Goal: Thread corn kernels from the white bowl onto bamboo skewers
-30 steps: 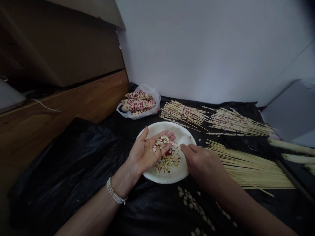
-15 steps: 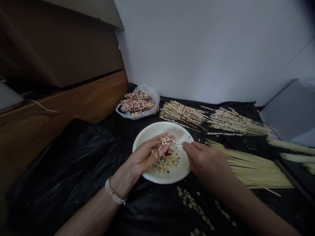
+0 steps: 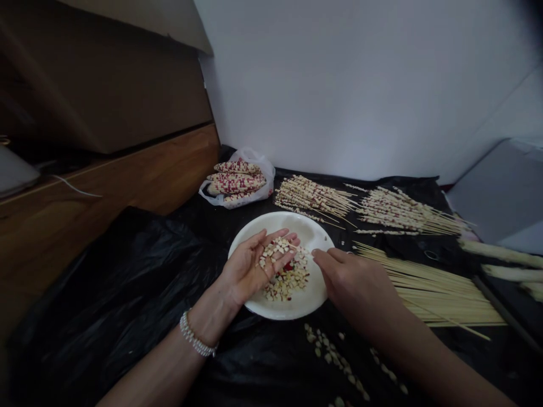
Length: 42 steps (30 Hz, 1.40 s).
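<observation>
My left hand lies palm up over the white bowl, fingers loosely cupped under a small heap of corn kernels. More kernels, pale and dark red, fill the bowl's bottom; a red spot shows among them. My right hand is closed in a pinch at the bowl's right rim. From its fingertips a thin bamboo skewer points left, its tip at the kernels in my left palm. Most of the skewer is hidden by the right hand.
Behind the bowl, a plastic bag holds red-and-white corn cobs. Two piles of kernel-threaded skewers lie to its right. Bare bamboo skewers and stripped cobs are at right. Loose kernels dot the black plastic sheet.
My left hand has opened out flatter, showing more of the kernels in its palm. The right hand has shifted very slightly, still pinching the skewer.
</observation>
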Each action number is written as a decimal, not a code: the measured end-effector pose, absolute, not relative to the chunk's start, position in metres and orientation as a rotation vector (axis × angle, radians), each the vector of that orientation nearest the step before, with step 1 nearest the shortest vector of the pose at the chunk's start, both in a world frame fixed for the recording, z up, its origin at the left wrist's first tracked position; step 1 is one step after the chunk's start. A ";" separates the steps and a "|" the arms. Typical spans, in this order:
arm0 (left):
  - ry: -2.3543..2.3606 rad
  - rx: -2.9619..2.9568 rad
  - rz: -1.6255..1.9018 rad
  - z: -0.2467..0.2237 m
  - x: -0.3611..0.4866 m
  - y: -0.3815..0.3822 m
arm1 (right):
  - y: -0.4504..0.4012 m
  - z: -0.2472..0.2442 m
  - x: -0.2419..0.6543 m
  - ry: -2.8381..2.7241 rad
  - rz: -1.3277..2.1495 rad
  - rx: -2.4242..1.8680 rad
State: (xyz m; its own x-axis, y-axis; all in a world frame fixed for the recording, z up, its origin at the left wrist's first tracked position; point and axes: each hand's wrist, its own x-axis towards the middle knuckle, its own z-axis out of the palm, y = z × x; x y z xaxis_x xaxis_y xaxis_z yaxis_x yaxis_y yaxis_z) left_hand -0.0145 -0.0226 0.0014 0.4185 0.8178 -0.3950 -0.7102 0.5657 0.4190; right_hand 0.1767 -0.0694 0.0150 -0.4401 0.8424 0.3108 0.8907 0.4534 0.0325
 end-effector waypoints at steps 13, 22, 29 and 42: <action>0.740 0.422 1.005 -0.003 -0.009 -0.028 | -0.071 0.018 0.175 -2.475 -0.252 -1.508; 0.754 0.386 0.991 0.007 -0.008 -0.032 | -0.072 0.021 0.176 -2.454 -0.274 -1.520; 0.733 0.396 0.992 -0.007 -0.013 -0.029 | -0.071 0.025 0.179 -2.457 -0.268 -1.531; 0.787 0.347 1.003 -0.007 -0.011 -0.027 | -0.072 0.023 0.179 -2.455 -0.264 -1.522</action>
